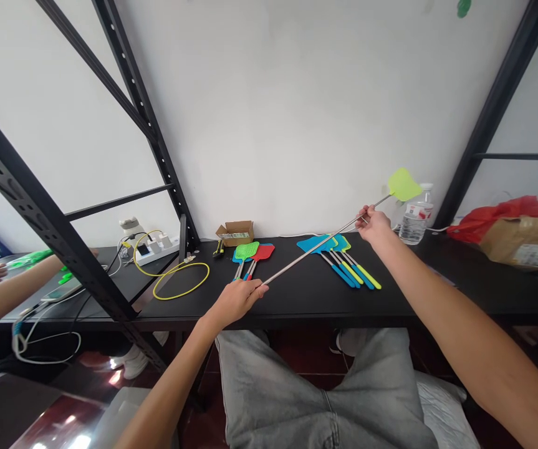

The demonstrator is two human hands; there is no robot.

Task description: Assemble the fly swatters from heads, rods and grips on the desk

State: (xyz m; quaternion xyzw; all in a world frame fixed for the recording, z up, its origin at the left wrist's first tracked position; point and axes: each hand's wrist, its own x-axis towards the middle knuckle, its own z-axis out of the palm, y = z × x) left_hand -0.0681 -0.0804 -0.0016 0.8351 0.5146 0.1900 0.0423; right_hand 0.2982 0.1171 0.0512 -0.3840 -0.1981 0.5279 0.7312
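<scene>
A telescopic fly swatter with a yellow-green head [404,184] and a long, extended metal rod is held slantwise above the black table [269,304]. My left hand [237,301] is closed round its lower end, hiding the grip. Near the head, my right hand [373,223] pinches the rod. Behind the left hand lie shorter swatters with a green head [247,251] and a red head [264,252], a blue one partly underneath. Under the rod, a row of several swatters with blue heads [313,244] and yellow-green handles [368,278] or blue handles lies side by side.
A small open cardboard box [235,234] stands against the wall. Leftward are a looped yellow cable [207,279], a power strip [160,248] and black rack posts [154,134]. A water bottle [415,218] and brown package [523,246] stand right. Another person's arm [19,290] reaches in at far left.
</scene>
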